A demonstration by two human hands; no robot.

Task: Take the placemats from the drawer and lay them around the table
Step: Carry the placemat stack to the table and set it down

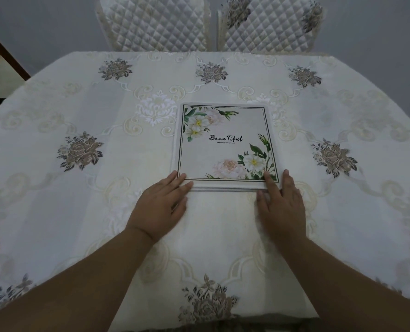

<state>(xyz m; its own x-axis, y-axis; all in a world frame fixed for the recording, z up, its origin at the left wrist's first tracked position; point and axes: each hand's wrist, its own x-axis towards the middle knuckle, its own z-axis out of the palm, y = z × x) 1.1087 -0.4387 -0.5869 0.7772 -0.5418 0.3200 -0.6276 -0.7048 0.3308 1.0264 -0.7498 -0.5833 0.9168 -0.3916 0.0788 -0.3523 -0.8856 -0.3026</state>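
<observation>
"Beautiful" in black script on the top placemat [225, 142], smaller line beneath (too tiny to read)

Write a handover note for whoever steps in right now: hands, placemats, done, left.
Left hand: open, fingers flat on the near left corner of the square floral placemat stack.
Right hand: open, fingers flat on the near right corner.
Stack lies mid-table on the cream embroidered tablecloth, facing two quilted chairs.
Done: placemats are on the table.
Left: lay them around the table; none is laid out yet.
</observation>
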